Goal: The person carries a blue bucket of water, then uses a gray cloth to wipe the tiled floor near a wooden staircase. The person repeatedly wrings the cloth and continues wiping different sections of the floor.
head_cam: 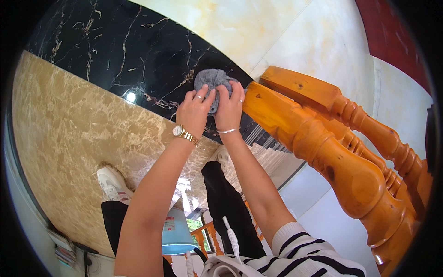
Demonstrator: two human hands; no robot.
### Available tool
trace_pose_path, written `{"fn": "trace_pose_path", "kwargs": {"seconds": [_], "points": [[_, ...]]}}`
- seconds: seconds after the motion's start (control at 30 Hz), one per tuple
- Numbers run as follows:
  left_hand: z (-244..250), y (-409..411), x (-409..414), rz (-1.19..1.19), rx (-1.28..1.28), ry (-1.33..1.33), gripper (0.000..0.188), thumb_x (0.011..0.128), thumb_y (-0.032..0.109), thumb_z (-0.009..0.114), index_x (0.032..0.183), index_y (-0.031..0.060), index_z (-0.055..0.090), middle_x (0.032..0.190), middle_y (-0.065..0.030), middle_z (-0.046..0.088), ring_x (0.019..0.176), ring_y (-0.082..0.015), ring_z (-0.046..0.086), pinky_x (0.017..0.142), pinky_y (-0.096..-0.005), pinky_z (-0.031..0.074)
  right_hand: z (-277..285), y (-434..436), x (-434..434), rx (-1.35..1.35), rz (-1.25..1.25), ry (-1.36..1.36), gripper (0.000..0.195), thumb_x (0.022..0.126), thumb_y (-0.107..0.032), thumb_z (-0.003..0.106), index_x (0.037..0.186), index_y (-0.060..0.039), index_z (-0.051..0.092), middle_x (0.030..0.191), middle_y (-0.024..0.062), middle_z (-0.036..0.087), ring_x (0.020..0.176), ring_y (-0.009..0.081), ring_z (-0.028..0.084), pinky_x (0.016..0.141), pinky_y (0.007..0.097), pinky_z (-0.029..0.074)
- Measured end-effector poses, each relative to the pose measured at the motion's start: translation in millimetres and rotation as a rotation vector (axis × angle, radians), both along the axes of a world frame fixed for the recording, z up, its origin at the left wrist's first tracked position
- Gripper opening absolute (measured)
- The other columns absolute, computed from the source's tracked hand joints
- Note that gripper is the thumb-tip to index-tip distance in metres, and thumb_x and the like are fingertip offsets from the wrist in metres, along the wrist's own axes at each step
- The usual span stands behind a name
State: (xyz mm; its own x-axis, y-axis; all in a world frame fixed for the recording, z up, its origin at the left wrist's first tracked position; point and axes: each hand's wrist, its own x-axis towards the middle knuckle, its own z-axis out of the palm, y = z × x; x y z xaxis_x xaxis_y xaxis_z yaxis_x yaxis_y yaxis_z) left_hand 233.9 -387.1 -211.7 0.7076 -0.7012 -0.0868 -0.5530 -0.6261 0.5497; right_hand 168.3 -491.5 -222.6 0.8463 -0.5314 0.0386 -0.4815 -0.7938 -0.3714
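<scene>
A bunched grey cloth (211, 79) lies against the black marble floor border (121, 45), close to the foot of a wooden newel post (273, 107). My left hand (194, 111), with a gold watch at the wrist, presses on the cloth's left side with bent fingers. On its right side my right hand (229, 110), wearing a silver bangle, grips the cloth. Both thumbs nearly meet over it, and the fingers cover part of it. The cloth's right edge reaches to the post's base.
Turned orange-brown balusters (367, 128) rise on the right. Stair steps (273, 155) drop away beside the post. Behind me stands a light blue bucket (176, 232). My white shoes (112, 183) rest on brown marble flooring (69, 114). Several books (65, 254) are stacked at lower left.
</scene>
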Motion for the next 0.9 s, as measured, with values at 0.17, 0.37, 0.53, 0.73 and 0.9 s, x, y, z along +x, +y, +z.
{"fn": "trace_pose_path", "kwargs": {"seconds": [0.17, 0.37, 0.53, 0.73, 0.9], "points": [[-6, 33, -45, 0.059, 0.004, 0.023, 0.047, 0.076, 0.002, 0.061, 0.119, 0.0215, 0.066, 0.123, -0.0003, 0.062, 0.096, -0.0228, 0.059, 0.076, -0.0331, 0.055, 0, 5, -35, 0.012, 0.255, 0.029, 0.025, 0.081, -0.006, 0.064, 0.105, -0.0103, 0.063, 0.124, 0.0174, 0.049, 0.125, 0.0414, 0.041, 0.104, 0.0451, 0.039], [12, 30, -94, 0.127, 0.084, 0.204, 0.042, 0.078, 0.006, 0.059, 0.116, 0.0206, 0.066, 0.121, -0.0008, 0.061, 0.096, -0.0230, 0.058, 0.075, -0.0328, 0.055, 7, -17, -69, 0.091, 0.496, 0.074, 0.019, 0.081, -0.008, 0.065, 0.099, -0.0089, 0.065, 0.123, 0.0173, 0.051, 0.125, 0.0396, 0.043, 0.104, 0.0439, 0.039], [24, 34, -127, -0.001, 0.095, 0.331, 0.039, 0.079, 0.005, 0.056, 0.113, 0.0196, 0.067, 0.120, -0.0011, 0.061, 0.100, -0.0244, 0.058, 0.079, -0.0343, 0.054, 21, -21, -137, 0.272, 0.415, 0.236, 0.042, 0.066, 0.005, 0.064, 0.105, -0.0093, 0.059, 0.123, 0.0183, 0.051, 0.124, 0.0432, 0.043, 0.105, 0.0491, 0.036], [13, 27, -111, 0.292, -0.059, 0.114, 0.047, 0.075, 0.001, 0.060, 0.117, 0.0198, 0.067, 0.120, -0.0016, 0.061, 0.100, -0.0246, 0.058, 0.080, -0.0345, 0.053, 29, -40, -61, 0.181, 0.644, 0.082, 0.023, 0.080, -0.009, 0.064, 0.103, -0.0109, 0.065, 0.122, 0.0162, 0.053, 0.124, 0.0394, 0.046, 0.103, 0.0446, 0.040], [9, 8, -150, 0.226, -0.003, 0.182, 0.034, 0.079, 0.006, 0.058, 0.108, 0.0185, 0.070, 0.118, -0.0009, 0.060, 0.096, -0.0241, 0.057, 0.079, -0.0335, 0.053, 15, -26, -126, 0.280, 0.233, 0.078, 0.043, 0.068, 0.003, 0.065, 0.108, -0.0110, 0.060, 0.123, 0.0170, 0.051, 0.116, 0.0397, 0.049, 0.098, 0.0453, 0.042]]}}
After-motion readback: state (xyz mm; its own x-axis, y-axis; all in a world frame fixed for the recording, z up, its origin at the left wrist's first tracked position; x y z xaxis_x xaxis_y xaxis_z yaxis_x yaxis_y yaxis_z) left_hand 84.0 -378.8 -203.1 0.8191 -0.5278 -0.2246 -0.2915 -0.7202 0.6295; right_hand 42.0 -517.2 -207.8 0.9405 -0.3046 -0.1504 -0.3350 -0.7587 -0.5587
